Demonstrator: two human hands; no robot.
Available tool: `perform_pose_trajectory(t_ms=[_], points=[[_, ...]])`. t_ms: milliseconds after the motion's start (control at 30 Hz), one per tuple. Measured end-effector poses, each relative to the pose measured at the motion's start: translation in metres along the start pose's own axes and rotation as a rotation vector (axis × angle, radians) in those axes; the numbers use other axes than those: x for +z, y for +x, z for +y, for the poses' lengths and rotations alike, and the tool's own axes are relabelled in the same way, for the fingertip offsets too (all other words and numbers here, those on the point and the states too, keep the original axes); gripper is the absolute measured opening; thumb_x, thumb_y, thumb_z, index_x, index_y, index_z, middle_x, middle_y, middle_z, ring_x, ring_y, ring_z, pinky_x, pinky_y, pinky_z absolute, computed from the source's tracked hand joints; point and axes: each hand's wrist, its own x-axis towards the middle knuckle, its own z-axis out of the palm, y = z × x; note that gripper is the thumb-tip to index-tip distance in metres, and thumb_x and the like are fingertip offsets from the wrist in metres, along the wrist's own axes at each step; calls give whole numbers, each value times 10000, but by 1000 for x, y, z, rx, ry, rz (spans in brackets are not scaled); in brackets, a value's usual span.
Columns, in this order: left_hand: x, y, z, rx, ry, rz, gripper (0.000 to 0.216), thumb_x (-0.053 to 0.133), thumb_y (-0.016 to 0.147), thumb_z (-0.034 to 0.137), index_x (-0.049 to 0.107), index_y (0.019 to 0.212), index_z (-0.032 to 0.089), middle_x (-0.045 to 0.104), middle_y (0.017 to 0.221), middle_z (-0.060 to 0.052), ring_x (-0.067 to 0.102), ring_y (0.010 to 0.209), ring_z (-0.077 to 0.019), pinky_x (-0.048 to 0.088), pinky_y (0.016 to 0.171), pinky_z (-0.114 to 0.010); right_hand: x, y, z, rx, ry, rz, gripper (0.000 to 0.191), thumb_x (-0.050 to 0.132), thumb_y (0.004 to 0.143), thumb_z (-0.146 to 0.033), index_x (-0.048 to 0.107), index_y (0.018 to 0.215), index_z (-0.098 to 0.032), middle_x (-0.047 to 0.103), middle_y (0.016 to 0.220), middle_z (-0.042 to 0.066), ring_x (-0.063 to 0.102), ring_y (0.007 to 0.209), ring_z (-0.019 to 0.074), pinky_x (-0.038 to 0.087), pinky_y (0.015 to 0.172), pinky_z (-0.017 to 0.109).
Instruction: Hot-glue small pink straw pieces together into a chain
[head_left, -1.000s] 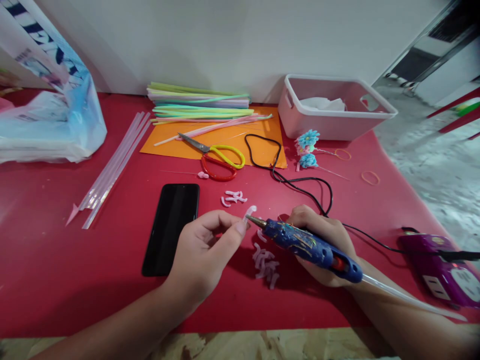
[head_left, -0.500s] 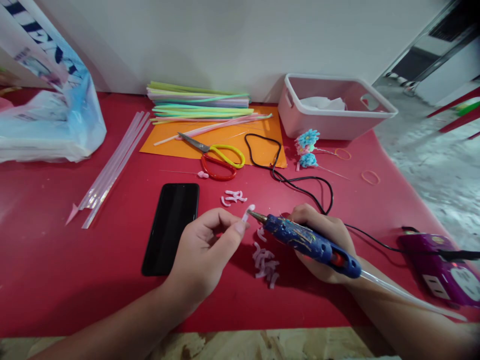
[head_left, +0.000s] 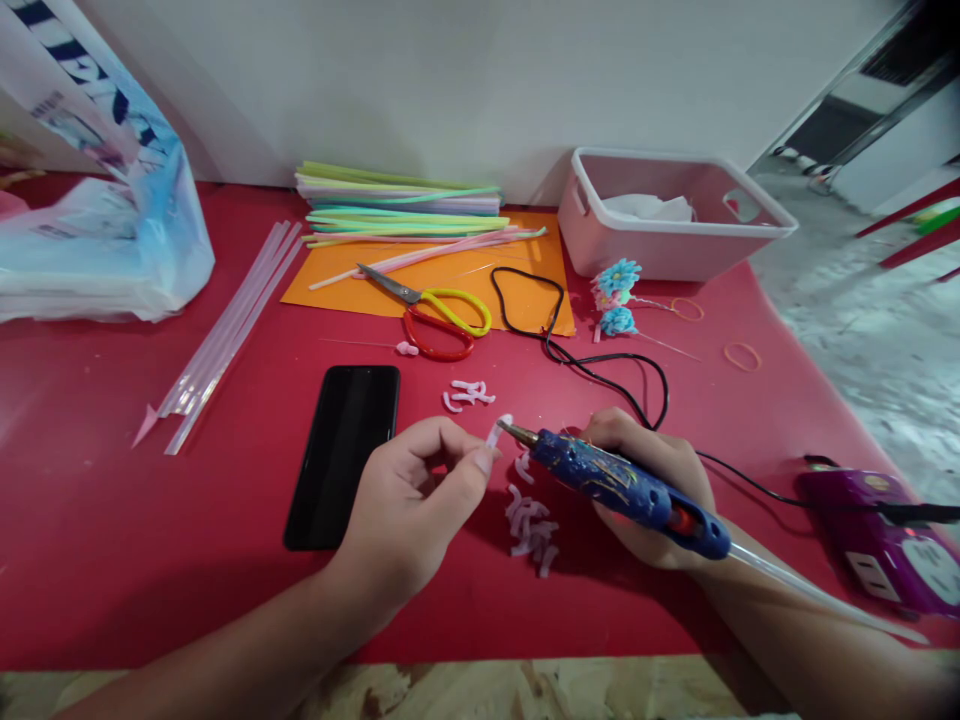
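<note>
My left hand point(head_left: 412, 505) pinches a small curled pink straw piece point(head_left: 499, 429) between thumb and forefinger above the red table point(head_left: 150, 530). My right hand point(head_left: 649, 480) grips a blue glue gun point(head_left: 622, 488), and its metal nozzle tip touches that pink piece. A clear glue stick sticks out of the gun's back. A pile of several cut pink pieces point(head_left: 529, 520) lies just below the gun, and a few more pink pieces point(head_left: 466, 393) lie beyond my left hand.
A black phone point(head_left: 343, 452) lies left of my hand. Scissors point(head_left: 431, 312) and colored straws point(head_left: 397, 205) rest on orange paper point(head_left: 525, 275). Clear glue sticks point(head_left: 225, 335), a plastic bag point(head_left: 97, 220), a white bin point(head_left: 675, 215), blue straw flowers point(head_left: 616, 295), and a purple power strip point(head_left: 885, 540) surround them.
The glue gun's tip has edged slightly up and left against the pink piece. My left hand has stayed almost still.
</note>
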Motion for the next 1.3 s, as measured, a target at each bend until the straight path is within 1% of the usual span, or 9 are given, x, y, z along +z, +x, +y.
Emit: perform_pose_trajectory(t_ms=[367,533,633,733,933,1100,1300], points=[[0,0,0,13,31,9,173,632,818,211,575,659,178,475,581,63,377,486,-50,276,450,-199,-1,-1,4,-32,18,6,256,598,745,-109,551,955,-248,633,823,15,600,711,175,446,584,296],[0,1,-1,1,22,12,198,635,828,226,565,650,176,457,566,69,373,482,-47,279,449,-188,-1,0,3,-42,44,5,270,595,735,-100,556,954,-252,629,829,23,604,725,188,459,605,308],[0,1,0,-9,23,10,193,641,822,231,571,652,173,458,551,71,377,476,-48,295,452,-184,0,2,3,-81,93,1,255,609,720,-99,553,918,-249,613,800,22,570,709,189,460,628,321],[0,0,1,-1,29,13,184,649,810,224,576,650,170,471,551,67,392,477,-50,310,458,-182,0,2,2,-118,96,-10,227,611,746,-103,551,911,-248,599,766,15,551,692,186,452,629,322],[2,0,1,12,17,19,181,647,802,215,572,642,174,461,553,69,375,464,-46,276,435,-188,0,0,1,-41,96,20,267,599,739,-63,539,922,-248,594,811,21,577,734,185,447,625,315],[2,1,2,0,13,21,195,654,790,212,557,624,175,456,543,67,368,458,-46,267,432,-194,-1,-1,3,-45,70,10,259,596,727,-76,532,912,-245,596,818,20,571,730,178,451,623,309],[3,0,1,-9,-5,15,210,662,798,228,558,624,175,441,533,71,360,452,-44,258,428,-193,-1,0,2,-33,41,5,224,591,767,-92,526,912,-250,606,819,26,585,722,176,437,579,296]])
